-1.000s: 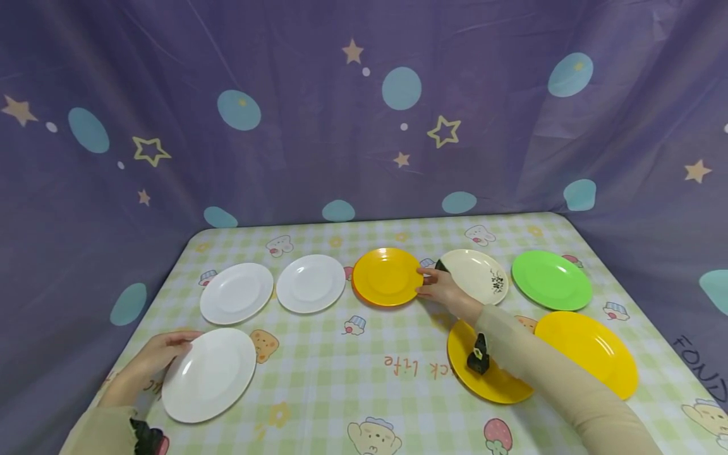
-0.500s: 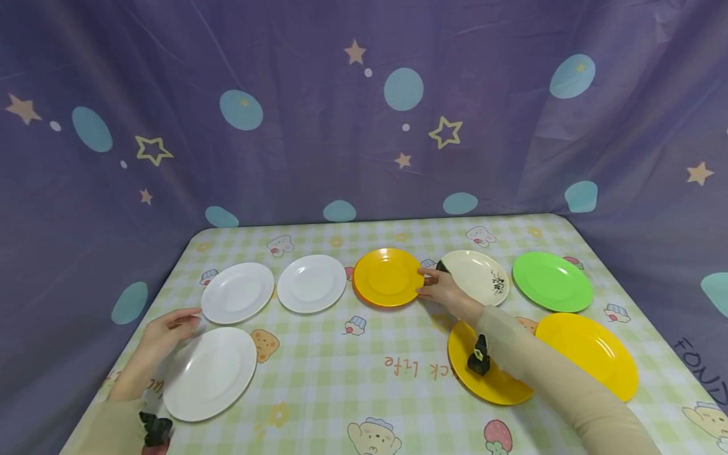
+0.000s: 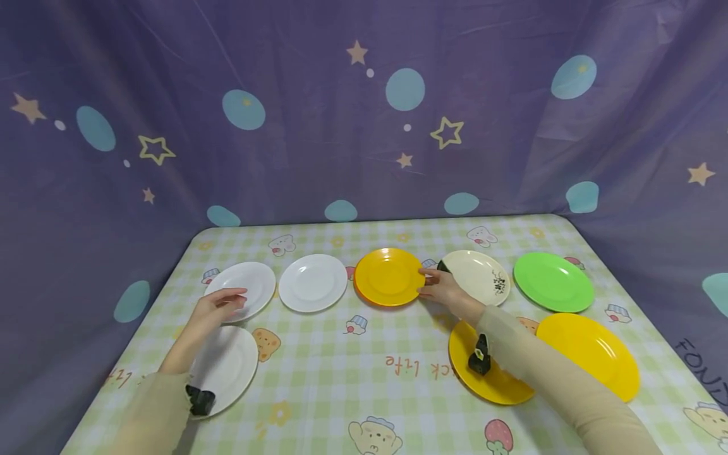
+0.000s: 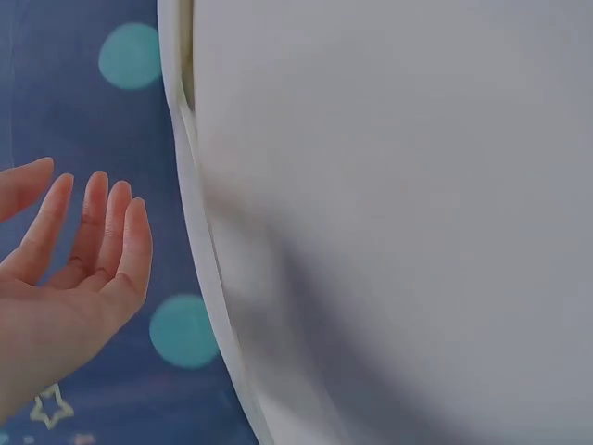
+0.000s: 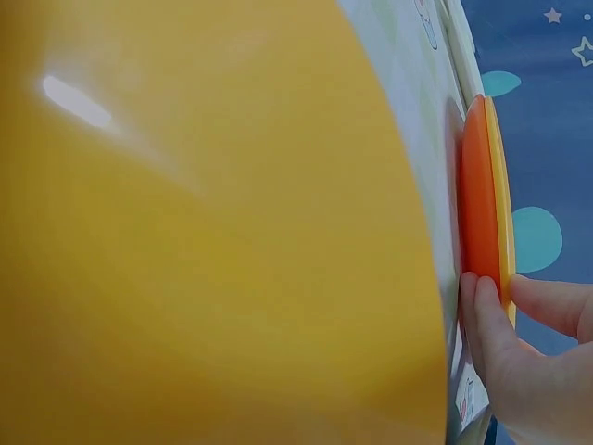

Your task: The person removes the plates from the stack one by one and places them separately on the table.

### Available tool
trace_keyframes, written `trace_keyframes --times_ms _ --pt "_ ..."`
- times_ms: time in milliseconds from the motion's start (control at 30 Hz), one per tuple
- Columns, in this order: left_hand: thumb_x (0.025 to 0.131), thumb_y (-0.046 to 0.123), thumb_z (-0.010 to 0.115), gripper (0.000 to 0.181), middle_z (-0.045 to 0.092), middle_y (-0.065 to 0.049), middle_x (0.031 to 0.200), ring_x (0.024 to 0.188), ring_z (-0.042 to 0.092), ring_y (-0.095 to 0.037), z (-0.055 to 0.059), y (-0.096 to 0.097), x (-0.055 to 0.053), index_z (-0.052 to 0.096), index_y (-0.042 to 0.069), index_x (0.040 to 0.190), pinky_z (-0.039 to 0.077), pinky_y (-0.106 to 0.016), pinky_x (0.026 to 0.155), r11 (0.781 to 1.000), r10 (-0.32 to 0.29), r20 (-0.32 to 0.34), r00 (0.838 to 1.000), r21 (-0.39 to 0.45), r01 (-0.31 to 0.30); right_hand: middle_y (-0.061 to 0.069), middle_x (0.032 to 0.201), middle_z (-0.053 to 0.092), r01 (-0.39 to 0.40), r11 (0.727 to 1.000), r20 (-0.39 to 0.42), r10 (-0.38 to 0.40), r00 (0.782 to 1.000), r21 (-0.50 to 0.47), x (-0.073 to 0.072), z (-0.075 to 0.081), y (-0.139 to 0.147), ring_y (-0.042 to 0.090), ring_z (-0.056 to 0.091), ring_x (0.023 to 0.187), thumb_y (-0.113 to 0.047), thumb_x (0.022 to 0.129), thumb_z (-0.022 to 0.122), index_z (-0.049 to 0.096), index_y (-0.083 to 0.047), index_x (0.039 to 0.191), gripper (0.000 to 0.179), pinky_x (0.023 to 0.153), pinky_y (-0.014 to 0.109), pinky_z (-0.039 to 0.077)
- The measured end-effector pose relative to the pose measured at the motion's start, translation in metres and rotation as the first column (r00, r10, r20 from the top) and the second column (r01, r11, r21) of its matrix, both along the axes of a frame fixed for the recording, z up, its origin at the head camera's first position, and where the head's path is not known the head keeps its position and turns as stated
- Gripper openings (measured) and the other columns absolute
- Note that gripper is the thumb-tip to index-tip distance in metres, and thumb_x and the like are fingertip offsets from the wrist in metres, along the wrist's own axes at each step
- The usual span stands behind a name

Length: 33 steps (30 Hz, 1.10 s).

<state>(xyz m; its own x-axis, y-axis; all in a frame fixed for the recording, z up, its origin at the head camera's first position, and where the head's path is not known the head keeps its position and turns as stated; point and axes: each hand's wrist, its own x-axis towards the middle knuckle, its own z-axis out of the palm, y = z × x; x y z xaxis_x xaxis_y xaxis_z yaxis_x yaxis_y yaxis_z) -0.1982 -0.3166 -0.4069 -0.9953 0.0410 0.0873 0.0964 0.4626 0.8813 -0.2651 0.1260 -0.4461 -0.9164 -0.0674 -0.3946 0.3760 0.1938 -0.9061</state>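
Observation:
At the back middle, a yellow plate [image 3: 388,276] lies stacked on an orange plate [image 5: 480,204]. My right hand [image 3: 446,292] pinches the right rim of this stack, the thumb on the yellow plate's edge and the fingers against the orange one's outer side. My left hand [image 3: 213,316], its fingers loosely extended and holding nothing, hovers over two white plates on the left. Its fingertips overlap the back-left white plate [image 3: 256,278] in the head view, and the wrist passes above the front-left white plate [image 3: 233,363].
A third white plate [image 3: 313,283] lies left of the stack. To the right are a cream plate [image 3: 472,272] with a dark print, a green plate [image 3: 552,281] and two larger yellow plates, one at far right [image 3: 588,354], one partly under my right forearm. A purple curtain [image 3: 307,126] hangs behind.
My left hand has left the rim of the front-left white plate and moved forward and right, toward the back-left one. The right hand has stayed at the plate stack.

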Motion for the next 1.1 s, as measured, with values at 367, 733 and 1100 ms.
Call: trace_keyframes --times_ms 367,733,1100 --pt "0.085 0.002 0.053 0.033 0.059 -0.024 0.095 0.07 0.053 0.003 -0.001 0.056 -0.027 0.05 -0.015 0.113 0.051 -0.019 0.067 0.998 -0.038 0.045 0.998 0.043 0.037 0.024 0.119 0.043 -0.006 1.0 -0.018 0.006 1.0 -0.006 0.001 0.001 0.0 0.026 0.054 0.099 0.009 0.083 0.053 0.038 -0.002 0.133 0.053 0.082 0.03 0.05" --pt "0.084 0.0 0.051 0.028 0.06 -0.026 0.092 0.074 0.061 -0.02 0.003 0.108 -0.047 0.054 -0.014 0.108 0.053 -0.033 0.069 0.995 -0.095 0.064 0.993 -0.017 0.096 0.024 0.119 0.043 0.007 1.0 -0.007 -0.007 1.0 0.001 0.002 0.002 -0.001 0.027 0.053 0.1 0.01 0.082 0.054 0.039 -0.002 0.132 0.054 0.081 0.03 0.05" --pt "0.084 0.001 0.053 0.028 0.061 -0.026 0.091 0.076 0.06 -0.032 -0.007 0.145 -0.062 0.056 -0.012 0.108 0.054 -0.033 0.067 0.995 -0.101 0.115 0.988 -0.004 0.102 0.025 0.119 0.042 -0.003 1.0 -0.018 0.003 1.0 0.005 0.001 0.002 -0.001 0.028 0.053 0.1 0.009 0.083 0.053 0.038 -0.001 0.132 0.053 0.083 0.032 0.05"
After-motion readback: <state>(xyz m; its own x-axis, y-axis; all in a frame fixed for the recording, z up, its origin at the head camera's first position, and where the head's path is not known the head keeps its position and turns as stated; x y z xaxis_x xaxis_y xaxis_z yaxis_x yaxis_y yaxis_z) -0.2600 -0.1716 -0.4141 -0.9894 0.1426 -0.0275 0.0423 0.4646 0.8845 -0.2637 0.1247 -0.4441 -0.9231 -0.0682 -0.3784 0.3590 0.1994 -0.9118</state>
